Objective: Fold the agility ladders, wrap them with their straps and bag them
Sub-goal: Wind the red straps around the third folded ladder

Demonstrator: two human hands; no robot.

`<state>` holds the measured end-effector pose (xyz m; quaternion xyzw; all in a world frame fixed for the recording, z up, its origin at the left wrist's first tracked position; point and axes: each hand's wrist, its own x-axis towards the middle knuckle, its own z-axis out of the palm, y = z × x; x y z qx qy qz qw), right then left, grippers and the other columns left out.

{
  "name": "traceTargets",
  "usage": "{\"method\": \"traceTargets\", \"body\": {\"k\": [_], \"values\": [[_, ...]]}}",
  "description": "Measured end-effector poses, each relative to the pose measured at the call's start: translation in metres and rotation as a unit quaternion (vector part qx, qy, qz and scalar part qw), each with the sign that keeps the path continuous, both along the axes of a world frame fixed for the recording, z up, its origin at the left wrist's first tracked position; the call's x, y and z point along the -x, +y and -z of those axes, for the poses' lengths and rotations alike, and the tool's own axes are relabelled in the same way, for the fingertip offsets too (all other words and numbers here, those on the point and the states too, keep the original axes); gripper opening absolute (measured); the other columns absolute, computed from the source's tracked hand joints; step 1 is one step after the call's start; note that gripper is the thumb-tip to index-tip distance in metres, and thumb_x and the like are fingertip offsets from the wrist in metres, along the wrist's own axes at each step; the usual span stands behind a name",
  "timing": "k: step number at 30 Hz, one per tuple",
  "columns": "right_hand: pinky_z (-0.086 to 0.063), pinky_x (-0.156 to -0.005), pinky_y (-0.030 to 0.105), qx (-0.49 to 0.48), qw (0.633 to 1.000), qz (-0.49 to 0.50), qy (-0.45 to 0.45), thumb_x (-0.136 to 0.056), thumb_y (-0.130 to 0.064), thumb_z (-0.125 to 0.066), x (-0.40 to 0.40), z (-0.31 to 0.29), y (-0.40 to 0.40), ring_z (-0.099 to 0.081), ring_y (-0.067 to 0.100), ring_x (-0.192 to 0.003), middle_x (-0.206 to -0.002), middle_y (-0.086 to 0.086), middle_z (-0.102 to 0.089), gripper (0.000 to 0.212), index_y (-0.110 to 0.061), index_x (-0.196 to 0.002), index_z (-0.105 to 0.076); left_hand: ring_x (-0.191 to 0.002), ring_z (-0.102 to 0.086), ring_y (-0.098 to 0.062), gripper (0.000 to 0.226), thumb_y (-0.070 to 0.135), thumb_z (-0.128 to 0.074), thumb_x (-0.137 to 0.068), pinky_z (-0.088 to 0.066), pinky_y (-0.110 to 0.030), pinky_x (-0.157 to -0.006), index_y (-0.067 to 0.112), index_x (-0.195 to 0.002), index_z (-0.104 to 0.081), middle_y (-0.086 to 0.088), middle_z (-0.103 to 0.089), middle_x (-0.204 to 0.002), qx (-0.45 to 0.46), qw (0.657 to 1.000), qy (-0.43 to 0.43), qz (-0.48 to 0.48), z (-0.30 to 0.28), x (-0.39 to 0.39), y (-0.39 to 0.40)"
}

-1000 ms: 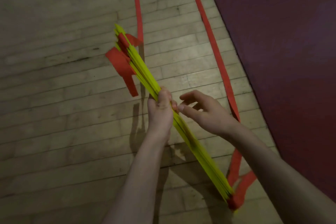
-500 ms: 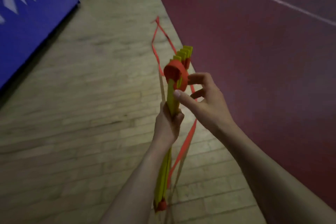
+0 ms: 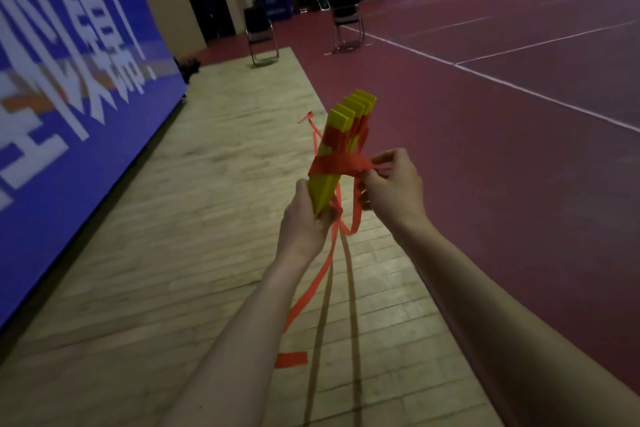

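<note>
Wood floor strip (image 3: 214, 218) btwn blue banner wall (image 3: 69, 87) & red court (image 3: 502, 166), left hand (image 3: 306, 218) grips yellow rung stack (image 3: 341, 149) upright at its base, right hand (image 3: 393, 184) pinches red strap (image 3: 341, 163) wrapped round stack.

Lower end of rung stack (image 3: 346, 135) hidden inside left hand (image 3: 304, 222); blue banner (image 3: 69, 87) motion-blurred, cut by left edge.
</note>
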<state>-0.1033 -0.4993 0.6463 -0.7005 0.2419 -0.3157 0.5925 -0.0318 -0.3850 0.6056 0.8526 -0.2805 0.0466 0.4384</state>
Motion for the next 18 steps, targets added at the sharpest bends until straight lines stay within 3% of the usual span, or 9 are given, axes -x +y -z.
{"method": "traceTargets", "body": {"k": [4,7,11,14,18], "values": [[-0.051,-0.051,0.031,-0.195,0.980,-0.010,0.037,-0.094,-0.007,-0.050,0.012,-0.012,0.012,-0.057,0.018,-0.053,-0.070,0.009,-0.061,0.012,0.000,-0.096,-0.059,-0.079,-0.056,-0.027,0.046,0.011,-0.062,-0.085,-0.035,-0.031,-0.062,0.021,-0.123,-0.039,0.000,-0.053,-0.089,-0.043,0.998,-0.040,0.018,-0.027,0.020,0.028],[-0.049,-0.053,0.030,-0.318,0.947,-0.009,0.049,-0.093,-0.008,-0.050,0.022,-0.020,0.016,-0.053,0.022,-0.057,-0.071,0.010,-0.054,0.012,-0.002,-0.086,-0.057,-0.088,-0.057,-0.024,0.067,0.015,-0.062,-0.085,-0.042,-0.033,-0.068,0.036,-0.139,-0.030,0.005,-0.053,-0.101,-0.094,0.993,-0.072,0.023,-0.045,0.036,0.046],[-0.046,-0.043,0.026,-0.279,0.957,0.028,0.076,-0.091,-0.021,-0.061,0.027,-0.020,0.014,-0.054,0.021,-0.058,-0.078,0.012,-0.057,0.017,-0.005,-0.093,-0.059,-0.106,-0.055,-0.024,0.077,0.021,-0.063,-0.089,-0.042,-0.034,-0.077,0.036,-0.149,-0.018,0.000,-0.052,-0.125,-0.160,0.980,-0.115,0.004,-0.074,0.051,0.064],[-0.044,-0.043,0.026,-0.268,0.957,0.068,0.083,-0.095,-0.017,-0.055,0.042,-0.024,0.013,-0.053,0.022,-0.062,-0.083,0.013,-0.057,0.013,-0.006,-0.099,-0.062,-0.087,-0.052,-0.020,0.085,0.015,-0.061,-0.088,-0.039,-0.033,-0.068,0.044,-0.149,-0.011,0.004,-0.050,-0.110,-0.119,0.983,-0.137,0.014,-0.104,0.061,0.078],[-0.039,-0.035,0.017,-0.281,0.955,0.019,0.094,-0.098,-0.005,-0.038,0.061,-0.034,0.019,-0.048,0.014,-0.049,-0.071,0.006,-0.051,0.019,-0.006,-0.092,-0.056,-0.077,-0.047,-0.015,0.082,0.014,-0.061,-0.090,-0.036,-0.030,-0.065,0.042,-0.150,-0.012,0.005,-0.043,-0.098,-0.059,0.987,-0.151,0.008,-0.140,0.070,0.091]]}}
